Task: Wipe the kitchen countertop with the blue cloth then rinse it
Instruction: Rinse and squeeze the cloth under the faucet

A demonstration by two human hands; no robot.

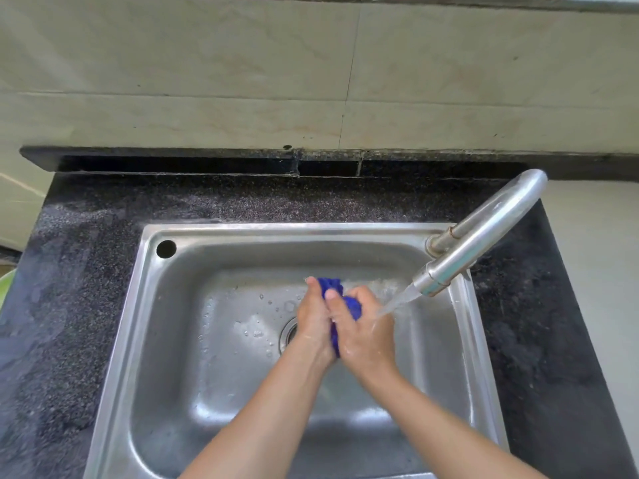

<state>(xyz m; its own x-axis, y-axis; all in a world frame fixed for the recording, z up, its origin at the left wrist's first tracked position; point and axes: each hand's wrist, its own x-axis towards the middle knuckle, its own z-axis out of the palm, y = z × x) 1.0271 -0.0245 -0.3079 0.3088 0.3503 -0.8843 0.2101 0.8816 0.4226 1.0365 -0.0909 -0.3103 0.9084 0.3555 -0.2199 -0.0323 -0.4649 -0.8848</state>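
**Cloth wrung between both hands over the sink**

A blue cloth (352, 305) is held above the basin of a steel sink (276, 228), slightly to the 2 o'clock side of the drain (289, 331). The cloth is bunched into a narrow roll. Its long axis runs roughly from 12 o'clock to 6 o'clock, with the far end poking out past the fingertips and the near end tucked down between the two wrists. Only strips of blue are seen, as most of the cloth is covered by the hands.

The left hand (313, 323) is closed against the cloth's 9 o'clock side, its fingers reaching toward 12 o'clock. The right hand (368, 335) is clenched round the cloth from the 3 o'clock side, with the thumb laid across the front of the roll. Both palms are pressed together on it, and both forearms enter from 6 o'clock.

A curved metal tap (484, 233) is mounted at the sink's 2 o'clock corner, its spout pointed toward 8 o'clock. A stream of water (397, 302) is poured from it onto the back of the right hand. Droplets are scattered on the basin floor around the drain. A round hole (166, 248) is set in the rim at 10 o'clock.

The sink is sunk into a dark speckled table (86, 271), which is backed by pale wall tiles (242, 63) at 12 o'clock.
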